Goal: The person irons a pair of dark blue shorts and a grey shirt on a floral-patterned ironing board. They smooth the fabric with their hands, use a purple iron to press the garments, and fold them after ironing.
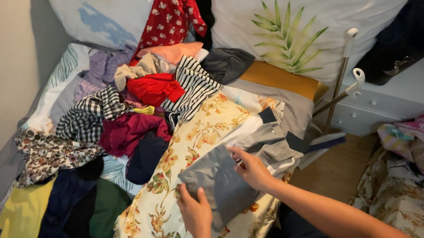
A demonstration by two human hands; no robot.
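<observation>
Both hands — left hand [195,213]; right hand [252,170] — grip grey garment [218,178]; underside hidden

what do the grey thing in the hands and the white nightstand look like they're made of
Grey garment: soft matte cloth, probably a cotton-like knit, since it folds limply between the left hand and right hand. Nightstand: seemingly painted wood or board, smooth and flat with hard edges and small round knobs.

- No packages, labels, signs or screens in view.
- Frame holds only cloth, pillows and furniture; nothing boxed, tagged or lit.
</observation>
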